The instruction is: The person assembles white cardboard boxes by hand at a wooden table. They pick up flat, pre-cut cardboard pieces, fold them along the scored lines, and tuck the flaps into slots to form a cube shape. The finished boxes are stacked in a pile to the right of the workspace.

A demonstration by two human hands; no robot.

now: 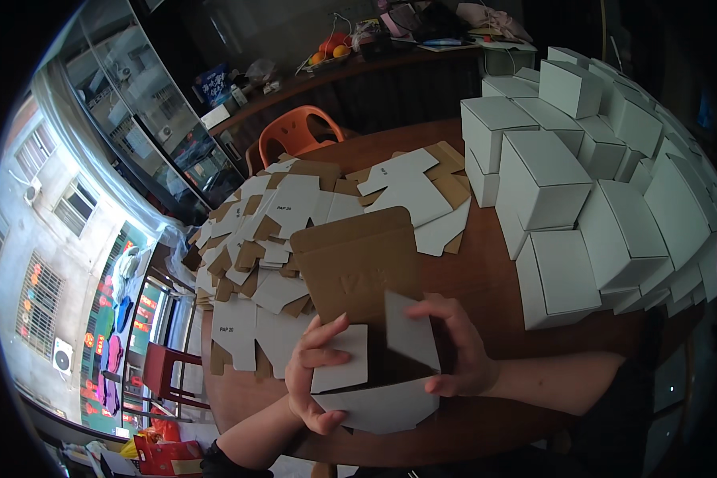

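Note:
A partly folded cardboard box point(386, 406), white outside and brown inside, is between my two hands at the table's near edge. Its tall brown lid flap point(358, 255) stands up at the back. My left hand point(319, 370) grips the left side, with fingers over a white side flap and the thumb low at the front. Around the right side my right hand point(462, 346) is curled, its fingers at the other side flap point(410, 334), which tilts upward. The inside of the box is dark between the flaps.
Unfolded white-and-brown box blanks point(271, 207) lie heaped on the round wooden table point(478, 287), left and beyond. Many closed white boxes point(546, 183) are stacked high at the right. An orange chair point(299, 131) stands at the far side, a red stool point(167, 370) at the left.

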